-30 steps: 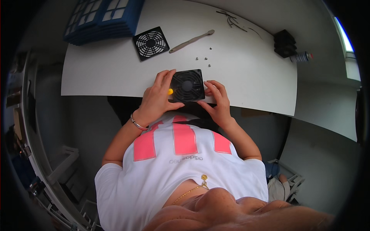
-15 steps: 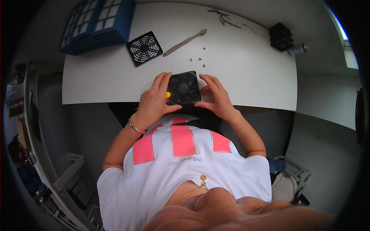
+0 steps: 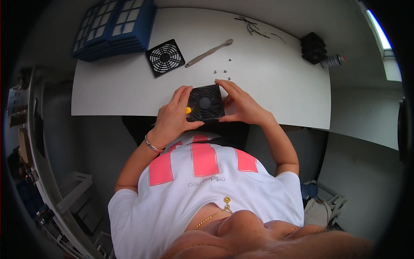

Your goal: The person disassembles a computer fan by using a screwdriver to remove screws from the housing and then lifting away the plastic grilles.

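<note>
A square black cooling fan (image 3: pixel 205 102) lies flat at the table's front edge, its round hub facing up. My left hand (image 3: pixel 171 111) grips its left side, fingers at the upper left corner and thumb by the lower edge. A yellow rounded end (image 3: pixel 188 110) of something sticks out between that palm and the fan; the rest is hidden. Around the fan's right side curves my right hand (image 3: pixel 244 105), fingertips on the upper right corner and thumb at the lower right one. Beyond the fan are several small screws (image 3: pixel 225 71).
A black fan grille (image 3: pixel 165 58) lies beside a beige brush (image 3: pixel 209 53) on the white table (image 3: pixel 116 95). Blue-framed filters (image 3: pixel 114 32) are stacked at the far left. Dark cable pieces (image 3: pixel 252 28), stacked black fans (image 3: pixel 313 48) and a spray can (image 3: pixel 333 61) sit at the far right.
My right fingertips have come in from beside the fan onto its upper right corner. The fan has turned slightly. The whole view has shifted a little.
</note>
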{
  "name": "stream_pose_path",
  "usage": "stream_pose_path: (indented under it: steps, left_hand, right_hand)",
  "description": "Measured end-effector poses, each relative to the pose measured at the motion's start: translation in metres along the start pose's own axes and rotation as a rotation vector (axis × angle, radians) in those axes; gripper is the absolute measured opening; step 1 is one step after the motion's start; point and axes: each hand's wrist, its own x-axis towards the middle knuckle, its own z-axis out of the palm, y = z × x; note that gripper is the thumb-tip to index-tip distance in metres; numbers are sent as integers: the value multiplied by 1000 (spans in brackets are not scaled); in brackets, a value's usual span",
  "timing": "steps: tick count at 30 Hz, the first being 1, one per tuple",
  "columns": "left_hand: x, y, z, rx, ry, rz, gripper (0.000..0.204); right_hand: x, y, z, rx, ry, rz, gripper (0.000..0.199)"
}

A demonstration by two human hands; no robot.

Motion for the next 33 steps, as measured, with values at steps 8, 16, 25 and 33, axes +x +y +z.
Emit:
stream_pose_path:
  steps: [8,16,25,33]
  left_hand:
    - [1,-1,2,52,-9,2,105]
    - [-1,-9,4,81,76,97,102]
    - [-6,-18,3,-73,5,12,107]
    - [-5,-23,4,-30,29,65,101]
  right_hand:
    - [-1,4,3,-35,25,-4,106]
    - [7,1,-2,-51,-13,-52,100]
    - [8,-5,3,-81,-55,58,102]
    - [6,-10,9,-154,8,-17,102]
